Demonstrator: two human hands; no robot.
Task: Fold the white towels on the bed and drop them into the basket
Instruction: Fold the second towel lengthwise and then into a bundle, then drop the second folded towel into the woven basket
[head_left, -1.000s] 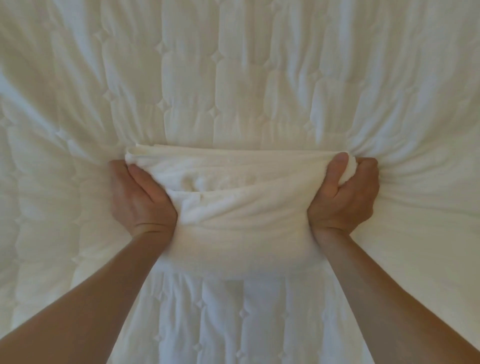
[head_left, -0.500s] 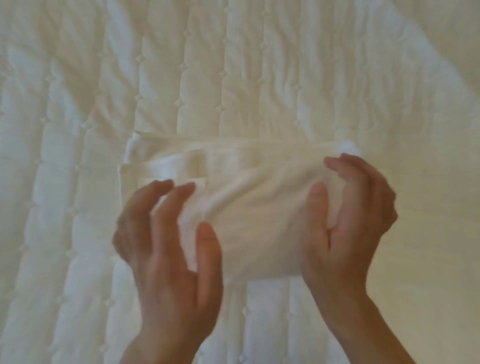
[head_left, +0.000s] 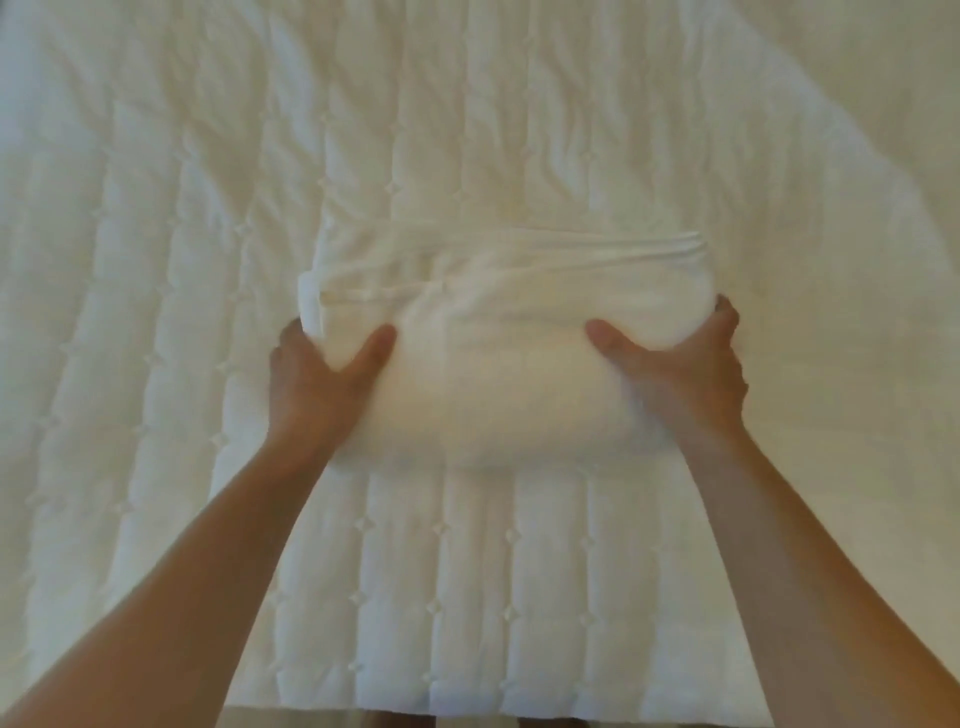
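1. A folded white towel (head_left: 498, 374) sits at the centre of the frame on the quilted bed (head_left: 208, 208), its layered edges showing along the far side.
2. The left hand (head_left: 322, 384) grips the towel's left end and the right hand (head_left: 680, 379) its right end, thumbs on top.
3. Half a second earlier both hands hover open above the bundle. Now they clasp it, so the folding looks finished and a lift seems next.
4. No basket is in view.

White quilted bed (head_left: 208, 312), folded white towel (head_left: 493, 374) lying on it
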